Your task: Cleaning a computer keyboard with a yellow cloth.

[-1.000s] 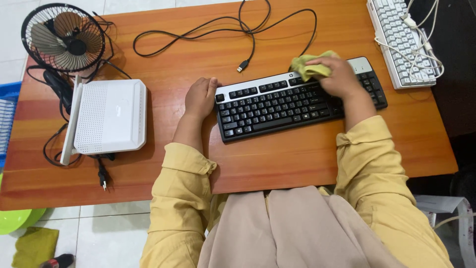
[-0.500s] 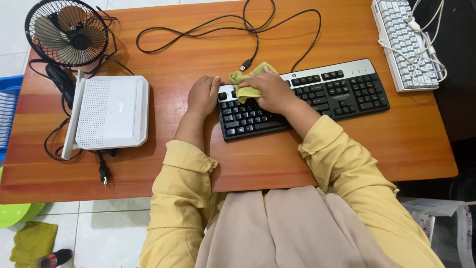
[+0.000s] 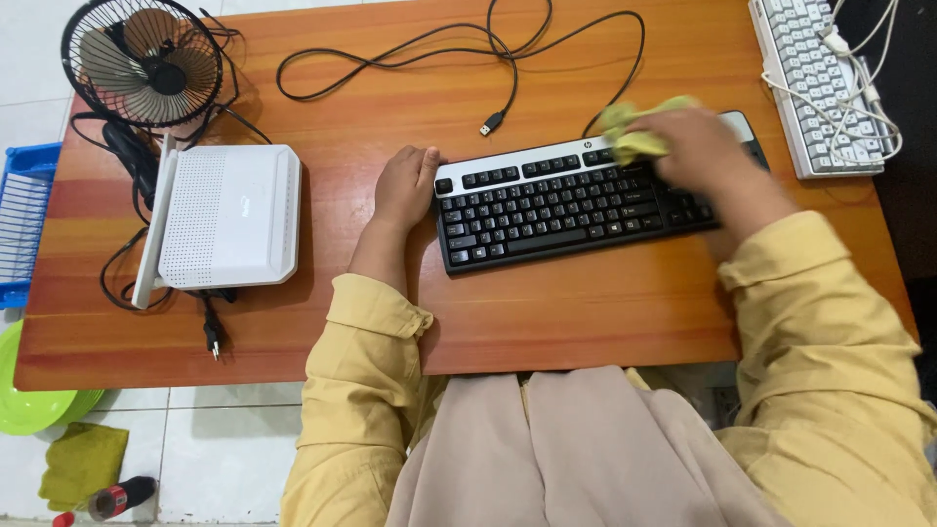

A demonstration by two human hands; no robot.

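Here, the wooden desk (image 3: pixel 547 312) fills the view; tiled floor shows below its left edge. The white keyboard (image 3: pixel 815 83) at upper right is cut off by the frame. The black keyboard (image 3: pixel 556 210) lies at centre, its right end hidden under the blurred right hand (image 3: pixel 698 151), which is closed on a yellow-green cloth (image 3: pixel 634 132) pressed onto the keys. The left hand (image 3: pixel 405 185), fingers curled together, rests against the keyboard's left edge. A white router (image 3: pixel 229 215) and small fan (image 3: pixel 146 63) stand at left
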